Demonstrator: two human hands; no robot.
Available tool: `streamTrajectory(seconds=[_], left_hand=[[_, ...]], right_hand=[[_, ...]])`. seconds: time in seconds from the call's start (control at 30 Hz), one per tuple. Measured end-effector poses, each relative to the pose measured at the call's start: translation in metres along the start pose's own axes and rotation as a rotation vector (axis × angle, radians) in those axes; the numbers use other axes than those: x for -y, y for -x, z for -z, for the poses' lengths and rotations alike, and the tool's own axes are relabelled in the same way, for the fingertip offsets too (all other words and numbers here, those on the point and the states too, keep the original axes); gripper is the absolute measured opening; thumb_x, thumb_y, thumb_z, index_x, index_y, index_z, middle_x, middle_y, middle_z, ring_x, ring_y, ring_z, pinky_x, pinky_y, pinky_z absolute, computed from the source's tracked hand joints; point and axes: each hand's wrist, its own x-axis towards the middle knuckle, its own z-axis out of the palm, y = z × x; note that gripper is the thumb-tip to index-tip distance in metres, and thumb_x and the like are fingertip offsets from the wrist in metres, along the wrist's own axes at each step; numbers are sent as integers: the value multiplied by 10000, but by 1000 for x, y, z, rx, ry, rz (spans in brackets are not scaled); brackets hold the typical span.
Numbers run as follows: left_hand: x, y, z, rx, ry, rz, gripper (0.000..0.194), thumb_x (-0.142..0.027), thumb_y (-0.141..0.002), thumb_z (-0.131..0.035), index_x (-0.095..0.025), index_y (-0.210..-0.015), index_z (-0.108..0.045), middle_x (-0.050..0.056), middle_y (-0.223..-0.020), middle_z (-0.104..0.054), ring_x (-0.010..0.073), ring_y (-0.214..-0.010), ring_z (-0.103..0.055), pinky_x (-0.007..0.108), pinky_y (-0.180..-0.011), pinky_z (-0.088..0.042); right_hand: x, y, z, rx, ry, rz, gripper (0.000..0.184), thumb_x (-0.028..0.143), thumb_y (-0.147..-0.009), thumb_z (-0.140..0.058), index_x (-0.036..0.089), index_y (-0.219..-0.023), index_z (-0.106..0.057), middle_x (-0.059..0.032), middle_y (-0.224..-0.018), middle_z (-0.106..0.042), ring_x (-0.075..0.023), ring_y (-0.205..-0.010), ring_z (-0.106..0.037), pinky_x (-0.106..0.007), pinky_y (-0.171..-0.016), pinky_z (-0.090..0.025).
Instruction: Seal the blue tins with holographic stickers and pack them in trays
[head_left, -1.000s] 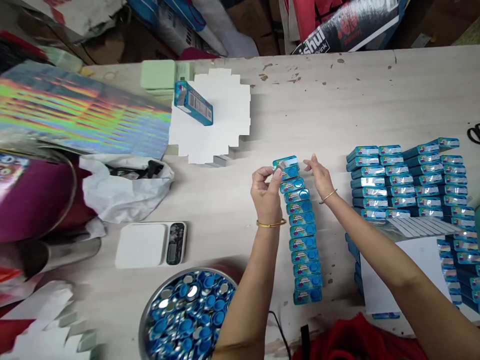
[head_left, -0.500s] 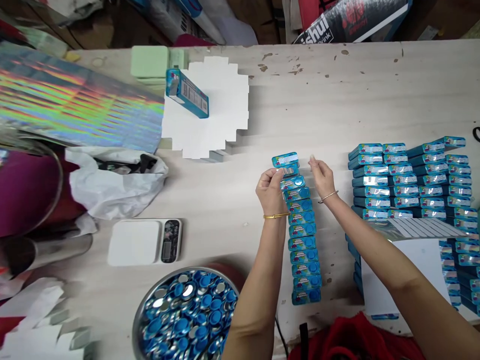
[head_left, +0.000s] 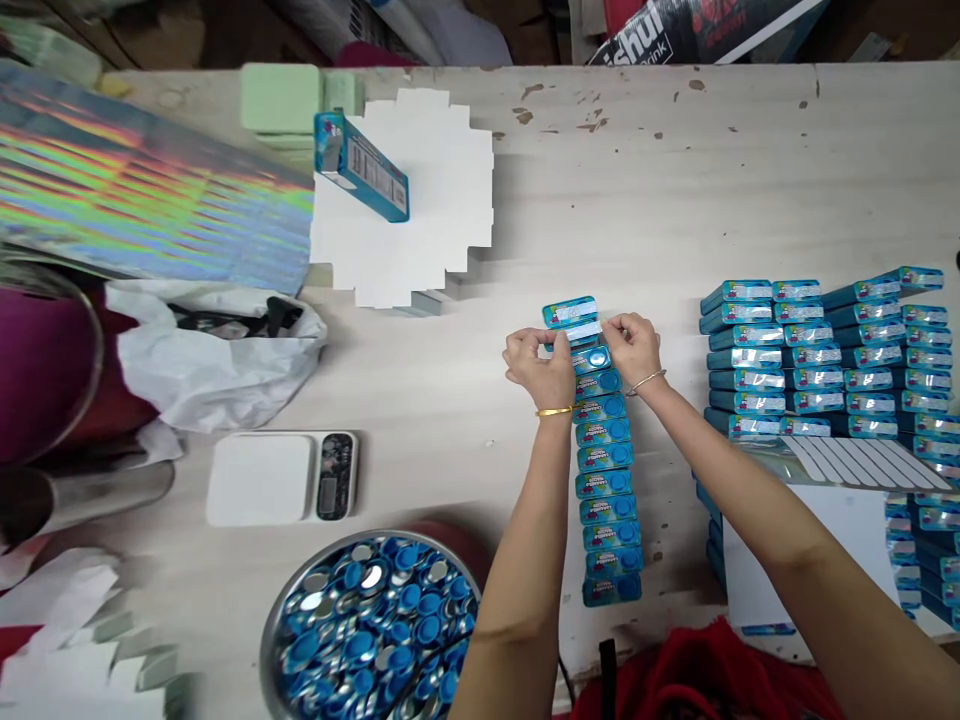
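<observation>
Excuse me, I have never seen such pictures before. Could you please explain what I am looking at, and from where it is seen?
There is no machine here: these are a person's two bare hands, seen from a camera worn on the head, looking forward and down. The left hand pinches one end of a pale strip over a column of blue boxes. The right hand is at the other end; whether it grips or only presses is unclear. On the table, to the right, stand more stacked blue boxes. To the left are a white scale, a metal bowl of small blue and silver pieces, and a white stack with one blue box on it.
</observation>
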Motion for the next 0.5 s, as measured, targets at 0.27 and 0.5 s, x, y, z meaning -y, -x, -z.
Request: streamTrajectory(seconds=[0.27, 0.5], left_hand=[[4, -2, -6, 50, -169, 19, 128, -235, -812, -684, -216, -773, -564, 77, -1101, -551, 325, -1182, -494, 562, -1066, -340], [36, -20, -16, 24, 13, 196, 786, -267, -683, -835, -253, -1345, -412, 109, -1285, -477, 270, -1161, -539, 483, -1035, -436]], right_hand=[[-12, -7, -11, 47, 54, -40, 244, 401, -927, -591, 226, -779, -675, -31, -884, -681, -224, -953, -581, -368, -905, -401], [-34, 2, -21, 71, -81, 63, 359, 248, -962, -462, 249, -1183, -746, -37, -948, -676, -201, -966, -608, -350, -963, -445]])
